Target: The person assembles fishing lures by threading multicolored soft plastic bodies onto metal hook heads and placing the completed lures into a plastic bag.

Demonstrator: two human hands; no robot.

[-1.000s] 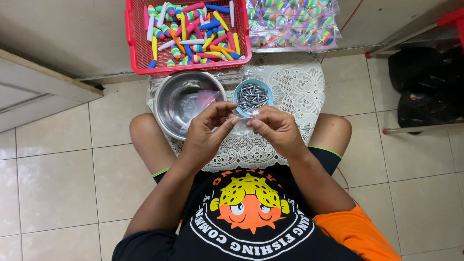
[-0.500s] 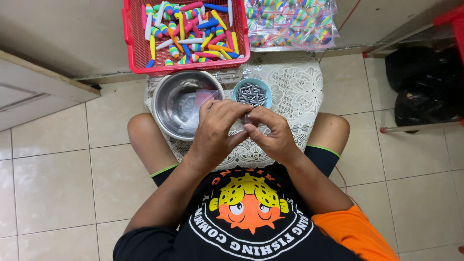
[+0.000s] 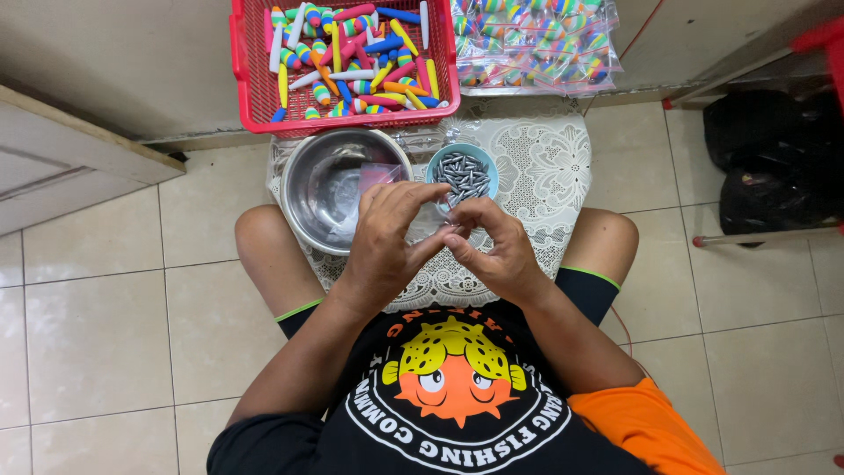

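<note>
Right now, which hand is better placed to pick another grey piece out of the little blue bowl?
Probably the right hand: its fingertips sit just below the small blue bowl of grey pieces. The left hand lies more over the steel bowl.

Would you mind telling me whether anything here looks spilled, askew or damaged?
Nothing stands out. The red plastic basket holds its colourful floats, the small blue bowl keeps its grey metal pieces inside, and the steel bowl sits upright on the white lace cloth.

head view, straight down, close over lap
</note>
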